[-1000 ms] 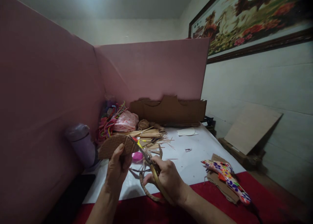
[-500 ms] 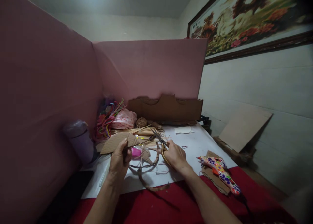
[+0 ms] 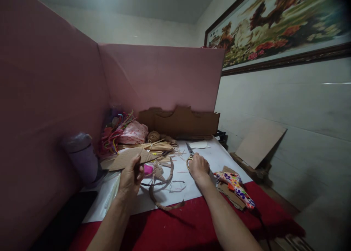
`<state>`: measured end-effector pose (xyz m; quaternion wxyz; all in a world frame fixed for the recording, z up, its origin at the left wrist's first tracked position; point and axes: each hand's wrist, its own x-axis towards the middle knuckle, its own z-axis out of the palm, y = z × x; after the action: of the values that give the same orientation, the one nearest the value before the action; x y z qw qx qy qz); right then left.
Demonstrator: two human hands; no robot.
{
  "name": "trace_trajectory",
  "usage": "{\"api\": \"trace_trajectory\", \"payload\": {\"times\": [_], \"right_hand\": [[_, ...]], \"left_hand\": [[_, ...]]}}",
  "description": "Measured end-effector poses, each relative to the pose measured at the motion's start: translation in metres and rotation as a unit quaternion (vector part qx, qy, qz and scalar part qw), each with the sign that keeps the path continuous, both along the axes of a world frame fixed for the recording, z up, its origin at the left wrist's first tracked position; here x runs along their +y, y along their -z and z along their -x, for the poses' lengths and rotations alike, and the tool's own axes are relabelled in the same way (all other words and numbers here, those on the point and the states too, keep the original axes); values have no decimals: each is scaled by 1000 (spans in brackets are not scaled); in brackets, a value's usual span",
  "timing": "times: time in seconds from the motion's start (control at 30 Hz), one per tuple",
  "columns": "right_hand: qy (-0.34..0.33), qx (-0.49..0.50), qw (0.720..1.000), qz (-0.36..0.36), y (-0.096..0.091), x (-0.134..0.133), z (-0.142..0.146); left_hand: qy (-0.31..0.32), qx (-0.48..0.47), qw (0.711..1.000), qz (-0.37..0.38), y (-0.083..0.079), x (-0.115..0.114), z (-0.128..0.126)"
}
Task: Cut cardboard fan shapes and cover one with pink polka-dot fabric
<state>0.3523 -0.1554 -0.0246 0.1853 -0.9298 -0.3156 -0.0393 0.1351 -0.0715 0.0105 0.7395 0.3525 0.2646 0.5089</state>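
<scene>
Pinched between the thumb and fingers of my left hand (image 3: 131,178) is a curved piece of cardboard (image 3: 123,159), held above the left part of the white sheet. My right hand (image 3: 199,166) is closed around the handles of a pair of scissors (image 3: 189,150), whose blades point away from me and look shut. A long brown paper strip (image 3: 167,207) curls across the white sheet (image 3: 175,196) between my hands. Near the left fingers are a pink object (image 3: 148,169) and a small pointed cardboard piece (image 3: 159,172).
A flower-patterned glue gun (image 3: 236,187) lies on cardboard scraps at the right. Behind are bamboo sticks (image 3: 159,145), a ball of twine (image 3: 153,136), colourful pipe cleaners (image 3: 109,136) and a standing cardboard sheet (image 3: 178,123). A lilac bottle (image 3: 82,158) stands left.
My right hand has moved the scissors rightward, away from the cardboard and the brown strip. The left hand still holds the cardboard. The whole view has shifted slightly.
</scene>
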Motion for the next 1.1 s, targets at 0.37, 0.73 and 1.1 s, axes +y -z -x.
{"api": "trace_trajectory", "payload": {"times": [0.37, 0.73, 1.1], "right_hand": [[-2, -36, 999, 17, 3, 8, -7], [-35, -28, 998, 35, 2, 9, 0], [-26, -39, 999, -4, 1, 3, -6]], "left_hand": [[-1, 7, 1000, 3, -1, -1, 0], [6, 12, 1000, -1, 0, -1, 0], [11, 13, 1000, 3, -3, -3, 1]]}}
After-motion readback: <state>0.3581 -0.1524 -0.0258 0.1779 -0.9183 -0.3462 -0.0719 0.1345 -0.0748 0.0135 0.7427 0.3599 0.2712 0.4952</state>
